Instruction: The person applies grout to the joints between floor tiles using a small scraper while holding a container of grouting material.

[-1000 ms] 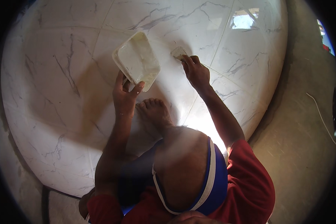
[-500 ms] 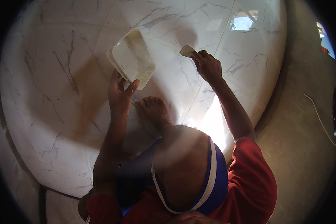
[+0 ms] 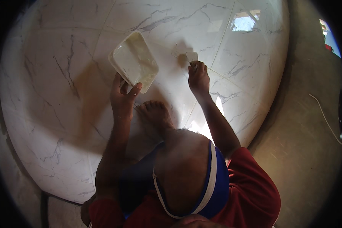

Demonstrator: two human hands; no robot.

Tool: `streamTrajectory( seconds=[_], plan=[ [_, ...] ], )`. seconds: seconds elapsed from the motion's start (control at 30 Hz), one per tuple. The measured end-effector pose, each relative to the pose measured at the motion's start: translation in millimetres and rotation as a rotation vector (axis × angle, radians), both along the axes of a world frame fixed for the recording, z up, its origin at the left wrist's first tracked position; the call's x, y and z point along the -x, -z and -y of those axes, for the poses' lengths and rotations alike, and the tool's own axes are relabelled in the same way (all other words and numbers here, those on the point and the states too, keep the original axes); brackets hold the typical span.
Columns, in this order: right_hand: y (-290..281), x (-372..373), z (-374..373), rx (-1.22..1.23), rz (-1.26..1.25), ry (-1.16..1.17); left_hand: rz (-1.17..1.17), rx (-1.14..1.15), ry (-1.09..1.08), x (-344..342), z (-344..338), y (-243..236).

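My left hand (image 3: 122, 98) grips the near edge of a shallow whitish plastic container (image 3: 145, 66), its thumb over the rim and the fingers underneath. The container is tilted, with pale smears on its inner walls. To the right, my right hand (image 3: 198, 80) is closed on a small flat pale scraper (image 3: 192, 56), its rectangular end pointing away from me just over the tiled floor. Whether the scraper touches the tile I cannot tell. A few white specks mark my left thumb and wrist.
White marble-patterned tiles (image 3: 45, 110) with thin joint lines spread around me. My bare foot (image 3: 155, 113) rests just below the container. On the right, past the tiles' edge, lies a duller grey floor (image 3: 292, 152) with a thin white cable (image 3: 325, 117). Bright light falls beside my knee.
My right hand has moved left and slightly toward me, turning the scraper from pointing left to pointing away. My left hand and the container have barely moved.
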State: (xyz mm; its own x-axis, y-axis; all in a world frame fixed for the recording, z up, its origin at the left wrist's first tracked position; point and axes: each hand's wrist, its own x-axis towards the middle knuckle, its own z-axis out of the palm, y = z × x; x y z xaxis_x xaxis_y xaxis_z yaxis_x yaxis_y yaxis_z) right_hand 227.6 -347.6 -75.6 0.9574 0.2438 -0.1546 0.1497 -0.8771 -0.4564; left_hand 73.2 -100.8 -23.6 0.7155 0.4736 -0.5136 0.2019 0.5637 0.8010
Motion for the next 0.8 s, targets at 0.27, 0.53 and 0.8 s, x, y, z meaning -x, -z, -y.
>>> streamTrajectory(
  seconds=[0.27, 0.53, 0.8],
  plan=[
    [-14, 46, -8, 0.122, -0.186, 0.025, 0.010, 0.033, -0.047, 2, -3, -4],
    [-13, -6, -27, 0.125, -0.065, 0.007, 0.020, 0.054, -0.046, -1, 0, -5],
    [-34, 3, -34, 0.201, -0.134, -0.113, 0.013, 0.020, -0.032, 2, -5, -1]
  ],
)
